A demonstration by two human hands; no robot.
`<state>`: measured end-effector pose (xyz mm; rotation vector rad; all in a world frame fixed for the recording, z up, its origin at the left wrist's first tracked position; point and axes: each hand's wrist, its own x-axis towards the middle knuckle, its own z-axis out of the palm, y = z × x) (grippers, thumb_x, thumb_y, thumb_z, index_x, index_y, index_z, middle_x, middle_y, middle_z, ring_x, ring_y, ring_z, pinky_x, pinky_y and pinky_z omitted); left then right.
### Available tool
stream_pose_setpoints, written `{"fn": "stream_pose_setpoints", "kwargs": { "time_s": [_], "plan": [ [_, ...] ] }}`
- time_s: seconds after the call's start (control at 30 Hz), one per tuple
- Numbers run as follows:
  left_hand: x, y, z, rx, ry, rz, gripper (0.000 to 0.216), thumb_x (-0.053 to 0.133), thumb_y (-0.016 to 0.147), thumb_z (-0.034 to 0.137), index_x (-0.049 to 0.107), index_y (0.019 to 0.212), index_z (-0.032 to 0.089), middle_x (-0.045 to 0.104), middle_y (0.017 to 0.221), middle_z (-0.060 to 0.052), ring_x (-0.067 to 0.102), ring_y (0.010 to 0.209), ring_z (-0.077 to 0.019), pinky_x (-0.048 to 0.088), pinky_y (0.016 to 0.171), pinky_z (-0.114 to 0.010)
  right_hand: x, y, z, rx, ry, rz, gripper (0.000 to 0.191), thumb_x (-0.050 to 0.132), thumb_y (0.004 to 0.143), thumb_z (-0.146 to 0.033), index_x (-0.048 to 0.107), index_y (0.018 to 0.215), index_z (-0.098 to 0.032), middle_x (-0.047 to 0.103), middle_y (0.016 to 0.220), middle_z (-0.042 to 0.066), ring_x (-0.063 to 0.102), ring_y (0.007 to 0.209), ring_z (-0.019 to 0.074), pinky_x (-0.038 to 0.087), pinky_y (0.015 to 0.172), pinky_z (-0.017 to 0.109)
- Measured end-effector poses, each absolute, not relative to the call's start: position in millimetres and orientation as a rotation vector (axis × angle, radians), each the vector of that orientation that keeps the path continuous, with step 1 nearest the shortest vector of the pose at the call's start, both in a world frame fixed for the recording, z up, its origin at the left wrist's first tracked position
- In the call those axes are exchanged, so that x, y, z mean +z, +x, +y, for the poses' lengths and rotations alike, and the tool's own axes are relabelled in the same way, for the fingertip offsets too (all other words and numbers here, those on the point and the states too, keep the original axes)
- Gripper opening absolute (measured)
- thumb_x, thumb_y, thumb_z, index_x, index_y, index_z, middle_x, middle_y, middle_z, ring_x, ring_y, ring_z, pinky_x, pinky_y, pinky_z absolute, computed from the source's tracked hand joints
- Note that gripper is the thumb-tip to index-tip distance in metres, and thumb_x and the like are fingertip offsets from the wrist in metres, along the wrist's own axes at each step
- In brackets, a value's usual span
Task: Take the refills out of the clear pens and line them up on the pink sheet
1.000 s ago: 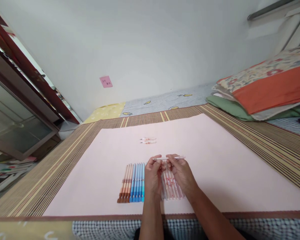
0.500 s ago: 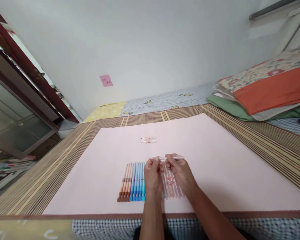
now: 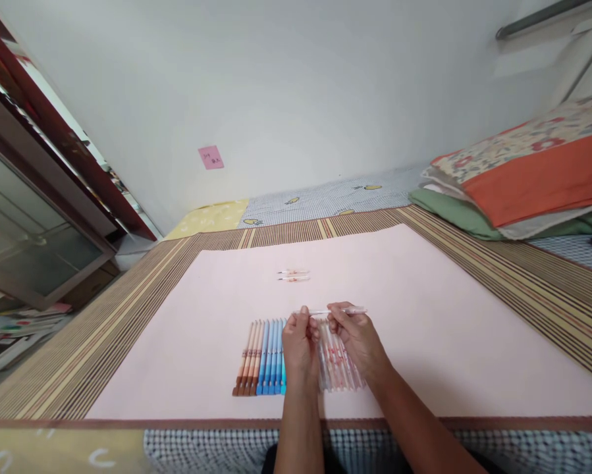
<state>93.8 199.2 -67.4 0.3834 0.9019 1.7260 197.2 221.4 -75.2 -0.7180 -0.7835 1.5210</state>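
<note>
On the large pale pink sheet (image 3: 424,316) covering the striped woven mat (image 3: 523,263), little has shifted in the last second. Our left hand (image 3: 299,342) and right hand (image 3: 355,337) still pinch the thin clear pink-printed pen (image 3: 342,311), held level above the row, and the left fingers have slid slightly outward, so we seem to be pulling it apart. We count four brown pens (image 3: 249,359), about five blue pens (image 3: 272,355), several clear pens (image 3: 338,362) partly hidden, and two clear pens (image 3: 293,275) lying farther off.

A plain white wall (image 3: 296,85) with a pink note (image 3: 211,157) at 11 o'clock backs the striped mat (image 3: 523,263), folded bedding (image 3: 517,178) at 2 o'clock, a glass-fronted cabinet (image 3: 33,217) at 9 o'clock.
</note>
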Motion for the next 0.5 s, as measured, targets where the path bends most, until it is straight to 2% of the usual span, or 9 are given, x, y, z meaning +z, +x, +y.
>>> {"fn": "stream_pose_setpoints", "kwargs": {
  "time_s": [0.2, 0.37, 0.5],
  "plan": [
    [-72, 90, 203, 1.770, 0.260, 0.936, 0.049, 0.094, 0.055, 0.043, 0.056, 0.070, 0.015, 0.059, 0.055, 0.003, 0.048, 0.042, -0.0049, 0.036, 0.042, -0.014, -81, 197, 223, 1.502, -0.722, -0.792, 0.027, 0.085, 0.071, -0.042, 0.074, 0.081, -0.019, 0.056, 0.061, -0.003, 0.047, 0.059, 0.0101, 0.038, 0.057, 0.026],
    [-73, 87, 203, 1.809, 0.204, 0.948, 0.035, 0.087, 0.070, 0.033, 0.057, 0.070, 0.014, 0.060, 0.056, 0.002, 0.049, 0.041, -0.0049, 0.036, 0.040, -0.013, -88, 202, 230, 1.522, -0.686, -0.649, 0.025, 0.089, 0.064, -0.034, 0.076, 0.082, -0.021, 0.052, 0.062, -0.004, 0.044, 0.058, 0.0082, 0.036, 0.053, 0.023],
    [-70, 87, 202, 1.819, 0.128, 0.900, 0.020, 0.073, 0.085, 0.019, 0.059, 0.071, 0.013, 0.061, 0.058, 0.000, 0.050, 0.042, -0.0046, 0.039, 0.042, -0.012, -88, 207, 234, 1.538, -0.650, -0.575, 0.025, 0.090, 0.063, -0.028, 0.076, 0.083, -0.021, 0.053, 0.065, -0.005, 0.045, 0.059, 0.0075, 0.039, 0.053, 0.022]
  ]
}}
